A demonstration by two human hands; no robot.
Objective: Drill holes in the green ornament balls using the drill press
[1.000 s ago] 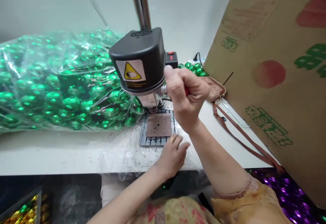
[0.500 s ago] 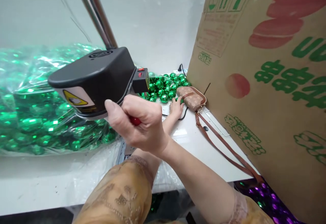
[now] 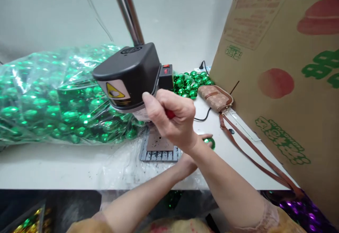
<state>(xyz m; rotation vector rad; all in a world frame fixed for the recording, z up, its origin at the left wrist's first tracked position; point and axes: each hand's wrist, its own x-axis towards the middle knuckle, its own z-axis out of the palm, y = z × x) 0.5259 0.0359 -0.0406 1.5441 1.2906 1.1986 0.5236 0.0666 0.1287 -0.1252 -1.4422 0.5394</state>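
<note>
My right hand (image 3: 173,118) is closed round the red knob (image 3: 170,114) of a lever on a small black bench drill (image 3: 127,74). Crossing beneath it, my left hand (image 3: 192,162) is partly hidden behind my right wrist. Its fingers curl over a shiny green ball (image 3: 209,143), just right of the drill's base. That grey slotted base (image 3: 159,155) carries a flat plate (image 3: 160,143) with dark specks on it. The drill bit is hidden behind my right hand.
Behind the drill lies a pile of green balls (image 3: 189,84). A large clear bag of green balls (image 3: 53,102) fills the left. On the right are a brown purse (image 3: 215,98) with a long strap and a tall cardboard box (image 3: 278,120). A black cable (image 3: 203,118) runs across the white table (image 3: 66,165).
My left hand has drawn back from the pile beside the purse toward the drill base, bringing a green ball. My right hand stays on the red knob. The view has shifted left.
</note>
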